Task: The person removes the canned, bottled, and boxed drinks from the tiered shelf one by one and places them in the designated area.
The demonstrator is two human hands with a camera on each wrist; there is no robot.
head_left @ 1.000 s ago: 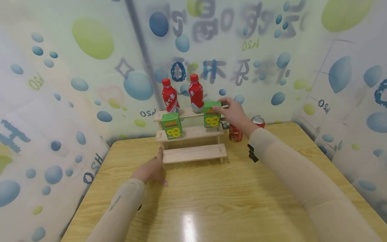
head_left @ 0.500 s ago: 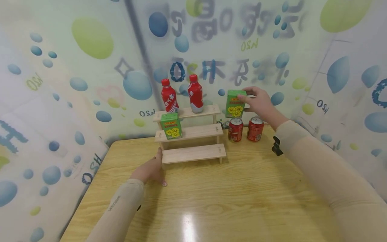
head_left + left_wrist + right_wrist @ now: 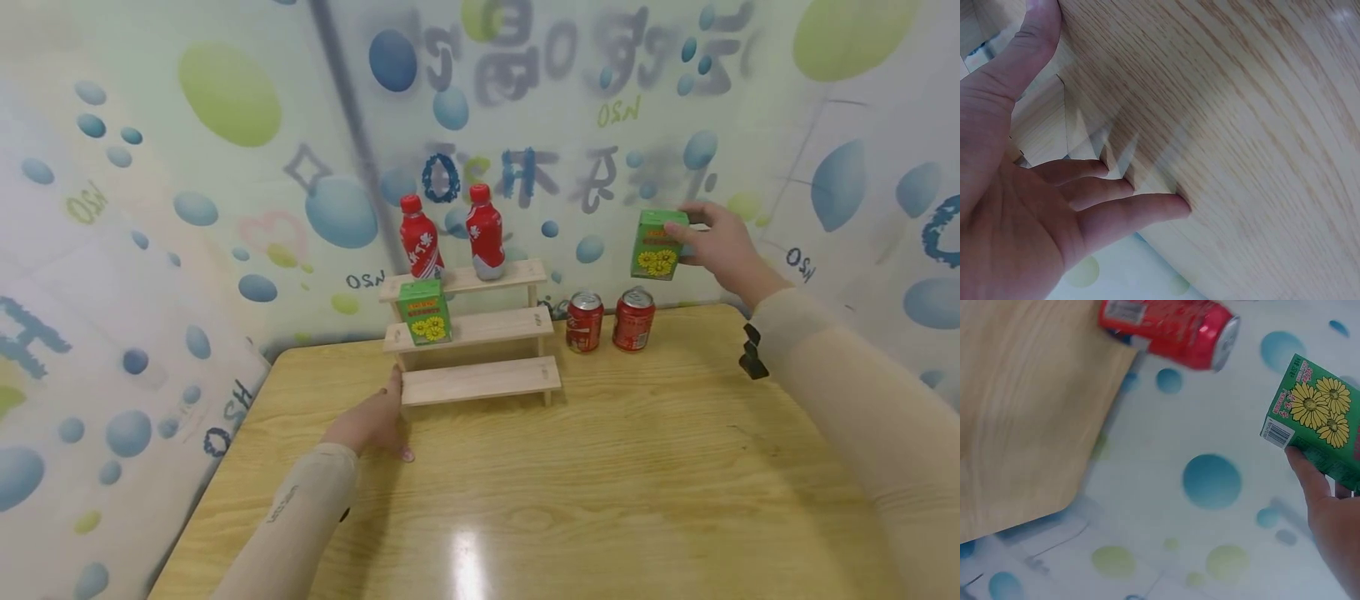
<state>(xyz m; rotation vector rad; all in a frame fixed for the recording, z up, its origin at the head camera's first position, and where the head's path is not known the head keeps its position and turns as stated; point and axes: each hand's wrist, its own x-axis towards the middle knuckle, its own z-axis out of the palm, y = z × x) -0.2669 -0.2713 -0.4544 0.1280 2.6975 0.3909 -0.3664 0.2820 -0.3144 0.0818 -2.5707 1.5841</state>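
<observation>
Ideally, the right hand [image 3: 718, 248], pinching the green carton [image 3: 656, 246] aloft at one o'clock from the nearest red can [image 3: 633, 322], should hold it upright and clear of that can, while the spread left hand [image 3: 375, 421] rests at eight o'clock by the wooden rack [image 3: 480, 382].

I count two bottles [image 3: 487, 237], two cans [image 3: 584, 322] and two cartons [image 3: 426, 315] (one of that pair is in my own right fingers [image 3: 1310, 477]), then one rack [image 3: 498, 326] with three shelves [image 3: 480, 381], one desk [image 3: 600, 483] beneath it, and my two sleeves [image 3: 300, 508].
</observation>
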